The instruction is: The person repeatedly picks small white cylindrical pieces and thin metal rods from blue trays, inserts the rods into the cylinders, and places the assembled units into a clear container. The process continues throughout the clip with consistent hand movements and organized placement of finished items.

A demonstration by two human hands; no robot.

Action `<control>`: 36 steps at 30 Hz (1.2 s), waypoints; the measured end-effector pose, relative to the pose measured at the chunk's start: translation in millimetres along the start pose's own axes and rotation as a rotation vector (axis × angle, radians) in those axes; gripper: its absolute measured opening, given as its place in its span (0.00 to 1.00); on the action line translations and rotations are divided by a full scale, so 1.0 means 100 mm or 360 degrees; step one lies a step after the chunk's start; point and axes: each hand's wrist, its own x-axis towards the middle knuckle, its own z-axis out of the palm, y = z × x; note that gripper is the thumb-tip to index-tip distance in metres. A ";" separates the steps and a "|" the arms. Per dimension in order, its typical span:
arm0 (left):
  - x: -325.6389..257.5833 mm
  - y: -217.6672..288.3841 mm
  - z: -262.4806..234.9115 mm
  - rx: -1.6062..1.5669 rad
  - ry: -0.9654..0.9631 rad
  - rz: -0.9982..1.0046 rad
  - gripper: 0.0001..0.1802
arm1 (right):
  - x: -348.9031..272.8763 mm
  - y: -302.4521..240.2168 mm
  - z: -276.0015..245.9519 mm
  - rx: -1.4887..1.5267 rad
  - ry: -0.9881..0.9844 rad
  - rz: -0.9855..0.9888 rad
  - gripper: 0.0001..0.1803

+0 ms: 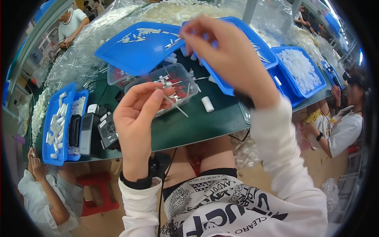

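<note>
Green desk (189,122) carries blue trays and a clear tub (173,85) near its front edge; I note my left hand (136,118) pinching a thin white stick (176,106) above the tub, right hand (227,55) raised, fingertips closed, contents indiscernible—keep both steady.

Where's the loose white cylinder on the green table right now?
In the head view, the white cylinder lies centre-right on the green table, just right of the clear plastic tub and below the large blue tray.
</note>
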 end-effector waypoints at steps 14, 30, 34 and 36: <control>-0.32 -0.26 0.42 -0.0446 0.0026 -0.0106 0.07 | -1.42 -0.21 -0.13 0.0898 0.0046 0.0635 0.11; -0.46 -0.36 0.43 0.0341 -0.0414 0.0268 0.11 | -1.52 -0.11 -0.23 0.0104 0.0190 0.0143 0.07; -0.46 -0.26 0.42 0.0499 -0.0463 0.0407 0.11 | -1.51 -0.18 -0.27 0.0073 0.0113 0.0059 0.07; -0.46 -0.22 0.42 0.0592 -0.0477 0.0504 0.11 | -1.52 -0.16 -0.26 0.0167 0.0114 0.0041 0.08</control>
